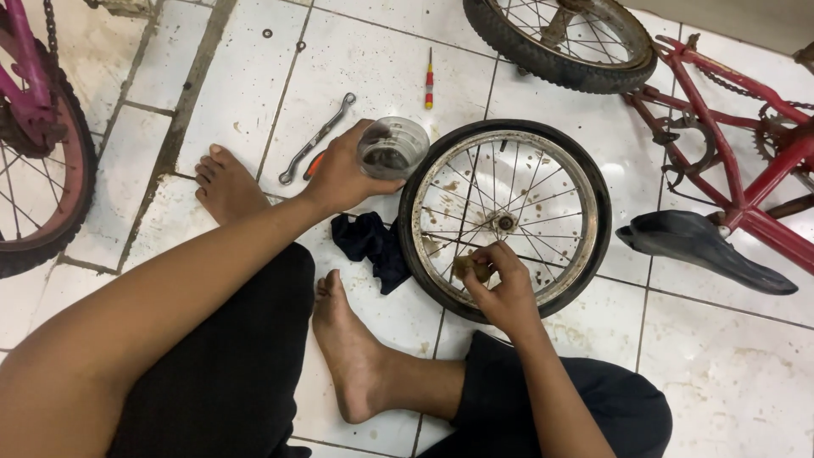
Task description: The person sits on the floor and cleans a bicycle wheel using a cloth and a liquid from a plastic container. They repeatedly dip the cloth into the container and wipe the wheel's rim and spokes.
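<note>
A small bicycle wheel (593, 182) with a black tyre and rusty spokes lies flat on the tiled floor in front of me. My left hand (343, 174) grips a clear plastic cup (393, 147) holding a little dark liquid, just left of the wheel's rim. My right hand (500, 284) pinches a small brownish pad (471, 268) against the near part of the rim. A dark cloth (373, 246) is crumpled on the floor between my feet and the wheel.
A wrench (318, 138) and a red-and-yellow screwdriver (430, 79) lie on the tiles beyond my left hand. A red bicycle frame (746, 161) with a black saddle (704, 246) lies at right, another wheel (564, 42) at top, a pink bicycle (34, 144) at left.
</note>
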